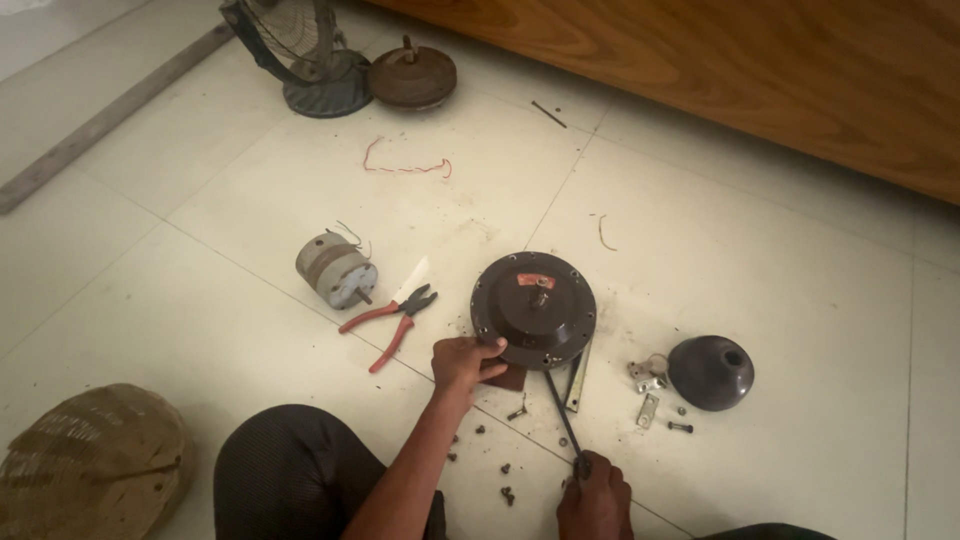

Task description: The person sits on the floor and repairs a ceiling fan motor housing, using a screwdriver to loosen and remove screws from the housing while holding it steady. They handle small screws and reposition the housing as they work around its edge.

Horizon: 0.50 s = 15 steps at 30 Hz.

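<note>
The person sits on a pale tiled floor [760, 260] with a round dark-brown ceiling-fan motor housing [533, 309] lying flat in front of them, just beyond the knees. The left hand [464, 362] grips the near-left edge of the housing, fingers curled over the rim and thumb on top. The right hand [594, 497] is closed in a fist around the handle of a long screwdriver [563, 415], whose shaft runs up and left to the housing's near edge — whether the tip is under the rim or only against it cannot be told. A flat metal strip [577, 380] lies beside the shaft, touching the housing's lower right.

Left of the housing lie red-handled pliers [391, 320], jaws toward it, and beyond them a small grey motor [334, 270] with loose wires. To the right sits a dark dome-shaped canopy cover [710, 372], with small metal brackets [647, 378] near it. Loose screws [507, 494] are scattered between the hands. A woven basket [90, 460] sits at lower left — a table fan base [325, 90] and a rusty round housing [412, 77] stand at the far end.
</note>
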Available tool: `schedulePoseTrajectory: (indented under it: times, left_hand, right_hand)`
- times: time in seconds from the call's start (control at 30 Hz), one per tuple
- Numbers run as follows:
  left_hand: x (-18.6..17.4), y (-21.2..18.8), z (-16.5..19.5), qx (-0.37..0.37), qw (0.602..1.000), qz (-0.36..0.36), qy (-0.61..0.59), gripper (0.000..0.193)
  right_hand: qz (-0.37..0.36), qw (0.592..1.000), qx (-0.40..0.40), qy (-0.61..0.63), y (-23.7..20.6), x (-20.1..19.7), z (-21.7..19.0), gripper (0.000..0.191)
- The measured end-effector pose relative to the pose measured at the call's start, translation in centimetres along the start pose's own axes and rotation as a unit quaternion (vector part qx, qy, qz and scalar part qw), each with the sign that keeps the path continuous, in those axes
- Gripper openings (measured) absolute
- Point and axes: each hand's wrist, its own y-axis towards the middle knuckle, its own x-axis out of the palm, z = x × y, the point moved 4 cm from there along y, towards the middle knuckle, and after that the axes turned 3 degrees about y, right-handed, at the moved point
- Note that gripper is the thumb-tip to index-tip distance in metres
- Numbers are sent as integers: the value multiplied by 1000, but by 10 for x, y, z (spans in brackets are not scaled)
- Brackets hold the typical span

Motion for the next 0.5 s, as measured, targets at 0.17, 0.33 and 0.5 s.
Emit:
schedulePoseTrajectory:
  times: [0.17,0.33,0.5]
  left_hand:
    - [2,-3,-1,-2,1000,-2,13,35]
    - [3,-8,5,-27,999,10,45,56]
    - [5,-16,11,-73,990,28,116,70]
  right_hand:
    - [-25,1000,-5,-1,6,-1,5,51]
    - [-26,999,-8,18,7,-1,5,51]
    - [-57,998,25,-2,9,-2,4,51]
